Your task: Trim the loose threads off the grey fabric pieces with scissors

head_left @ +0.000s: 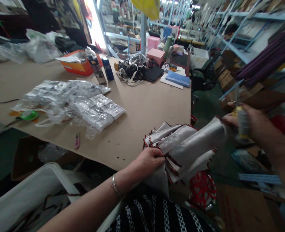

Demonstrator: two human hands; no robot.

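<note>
A bundle of grey fabric pieces (193, 138) with dark red edging hangs at the table's front edge, over my lap. My left hand (147, 162) is closed on the near side of the bundle, thumb on top. Off to the right, my right hand (252, 120) is blurred. It holds a yellow-handled tool with a narrow blade (242, 122), its blade pointing up; the exact kind is too smeared to tell. Fingers of that same hand also pinch the far end of one fabric piece, stretching it out between both hands.
On the brown table (142, 112) lie clear plastic packets (100, 111), pink snips (77, 140) and a green tape measure (29, 115). Farther back are an orange box (80, 66), a dark blue flask (107, 68) and a blue booklet (178, 79). A red stool (202, 190) stands below the fabric.
</note>
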